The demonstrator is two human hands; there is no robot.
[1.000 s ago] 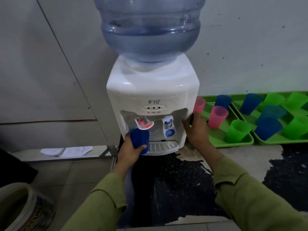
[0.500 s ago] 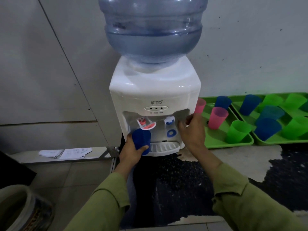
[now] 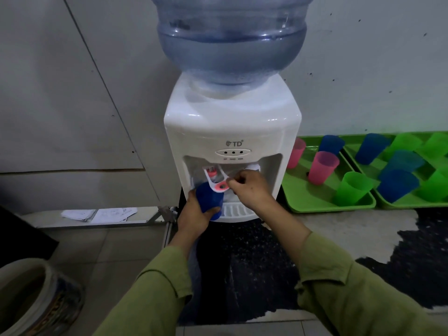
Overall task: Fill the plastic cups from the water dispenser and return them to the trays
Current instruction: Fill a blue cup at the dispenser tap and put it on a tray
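- Hiding most of the blue tap (image 3: 255, 167), the right hand (image 3: 249, 187) leaves only a sliver of it showing in the recess of the water dispenser (image 3: 232, 132) at the centre of the frame.
- The water bottle (image 3: 230, 40) on top is cut off by the upper edge.
- The held cup (image 3: 209, 198), blue, turns its mouth away toward the tap, so its inside is hidden; whether water runs cannot be made out.
- One pink cup (image 3: 297, 152) is half hidden behind the dispenser's right wall.
- A round bucket (image 3: 31, 299) is cropped by the lower left corner.
- Two green trays sit side by side at middle right.
- The first tray (image 3: 300, 190), beside the dispenser, holds four cups: two pink, one blue, one green.
- The second tray (image 3: 407, 204) runs off the right edge; three blue cups and at least three green ones show in it.
- One white drip tray (image 3: 236, 210) lies below the taps.
- The left hand (image 3: 194, 217) reaches up from lower centre. Its fingers wrap round the held cup and the thumb lies across the front. The cup is tilted under the red tap lever (image 3: 218, 184), just above the drip tray.
- The right hand comes in from the lower right, knuckles up and fingers curled. Its thumb and forefinger are closed on the lever's pink end.
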